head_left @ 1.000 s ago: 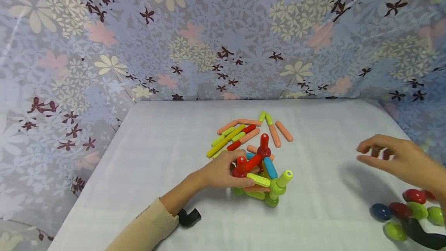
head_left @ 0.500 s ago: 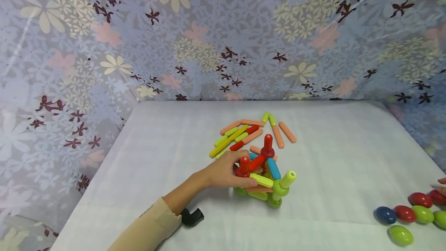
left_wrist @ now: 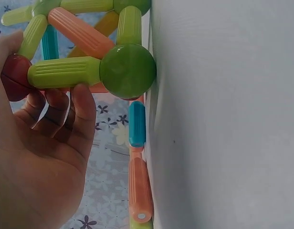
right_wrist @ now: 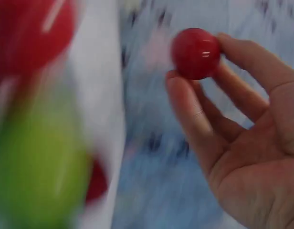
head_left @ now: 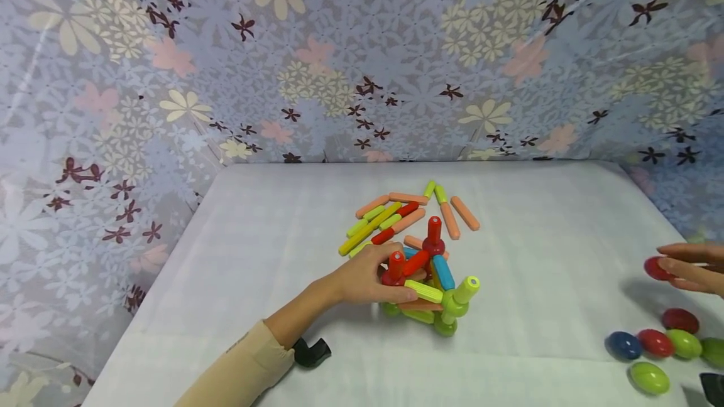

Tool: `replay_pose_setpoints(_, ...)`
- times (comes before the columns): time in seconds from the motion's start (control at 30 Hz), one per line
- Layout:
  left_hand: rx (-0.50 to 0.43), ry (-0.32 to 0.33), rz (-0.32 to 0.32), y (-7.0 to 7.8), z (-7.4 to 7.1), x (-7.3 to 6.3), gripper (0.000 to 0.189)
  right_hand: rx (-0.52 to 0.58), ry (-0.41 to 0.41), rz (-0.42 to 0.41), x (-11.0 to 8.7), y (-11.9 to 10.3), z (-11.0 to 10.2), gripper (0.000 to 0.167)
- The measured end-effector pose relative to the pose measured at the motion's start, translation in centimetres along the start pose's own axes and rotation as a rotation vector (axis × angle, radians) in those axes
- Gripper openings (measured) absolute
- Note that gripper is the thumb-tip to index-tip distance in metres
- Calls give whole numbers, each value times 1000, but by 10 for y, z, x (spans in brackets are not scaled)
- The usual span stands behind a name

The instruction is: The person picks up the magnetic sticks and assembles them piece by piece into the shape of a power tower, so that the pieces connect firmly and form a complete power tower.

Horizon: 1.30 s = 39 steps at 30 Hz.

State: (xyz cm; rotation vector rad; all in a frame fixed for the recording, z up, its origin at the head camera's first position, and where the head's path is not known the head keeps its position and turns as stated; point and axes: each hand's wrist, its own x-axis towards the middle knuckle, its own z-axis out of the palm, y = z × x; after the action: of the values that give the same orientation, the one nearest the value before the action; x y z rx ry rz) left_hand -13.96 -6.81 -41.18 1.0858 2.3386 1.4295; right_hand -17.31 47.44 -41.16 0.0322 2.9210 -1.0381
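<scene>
A: Where the left hand [head_left: 362,278] meets the frame [head_left: 427,287], how do the fingers lie?

B: Curled round it — in the left wrist view they wrap a green stick [left_wrist: 63,72] that ends in a green ball [left_wrist: 128,71], with a red ball [left_wrist: 13,76] against the palm. The frame stands on the table [head_left: 254,237], just in front of the loose sticks [head_left: 407,212].

A: And the right hand [head_left: 687,267]?

B: It's at the right edge of the head view, above the table, pinching a ball [head_left: 656,268] between thumb and fingertips. The right wrist view shows it plainly: a red ball [right_wrist: 197,52] at the tips, the fingers close together and only slightly bent.

A: So the ball is well apart from the frame?

B: Yes — off to the right, with bare cloth between them.

A: What lies under that hand?

B: A cluster of balls [head_left: 664,344] near the table's right corner: a blue one, two red, several green. They lie near each other, some touching.

A: Anything else?

B: A black clip [head_left: 311,352] beside the left sleeve [head_left: 237,369], and a flowered sheet [head_left: 339,49] behind the table. The right wrist view is blurred apart from the hand, so the green and red shapes at its left I can't place exactly.
</scene>
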Motion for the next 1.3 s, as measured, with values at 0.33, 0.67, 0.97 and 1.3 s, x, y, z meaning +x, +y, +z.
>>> replay_pose_setpoints(0.33, 6, 14, -16, 0, 1, -2, 32, 233, -62, -377, -9, -199, 43, 33)
replay_pose_setpoints(0.67, 31, 7, 20, -3, 4, 1, 33, 405, -244, -806, -7, -284, 91, 30)
replay_pose_setpoints(0.97, 37, 11, 10, -3, 4, 1, 38, 312, -153, -826, -13, -276, 84, 35)
replay_pose_setpoints(1.3, 42, 2, -25, -3, 4, 2, 40, -47, -3, -397, -13, -132, 23, 27)
